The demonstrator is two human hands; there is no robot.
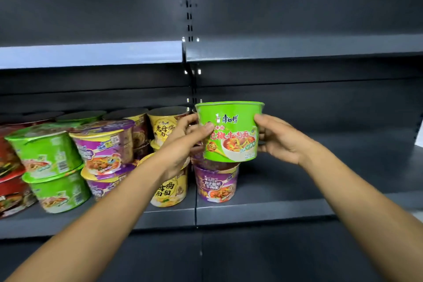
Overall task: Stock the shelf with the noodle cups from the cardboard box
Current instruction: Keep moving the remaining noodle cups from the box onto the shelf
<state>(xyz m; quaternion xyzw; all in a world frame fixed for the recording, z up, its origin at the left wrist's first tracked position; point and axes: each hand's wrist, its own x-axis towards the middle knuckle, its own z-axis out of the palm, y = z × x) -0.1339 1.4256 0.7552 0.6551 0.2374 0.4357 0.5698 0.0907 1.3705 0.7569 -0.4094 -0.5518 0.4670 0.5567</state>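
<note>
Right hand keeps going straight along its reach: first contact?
Nothing new: the right hand already grips the green noodle cup, which sits on or just above the purple noodle cup. Behind it, probably the shelf's dark back panel; depth unclear.

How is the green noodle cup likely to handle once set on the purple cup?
The green noodle cup probably is light: fingertips alone hold it. Its narrow base may tip on the purple cup. The glossy wrap looks slippery.

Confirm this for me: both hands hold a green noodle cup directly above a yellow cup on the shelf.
Not quite. In the head view, both hands, left hand and right hand, hold the green noodle cup, but the cup beneath it is a purple cup, not yellow.
</note>
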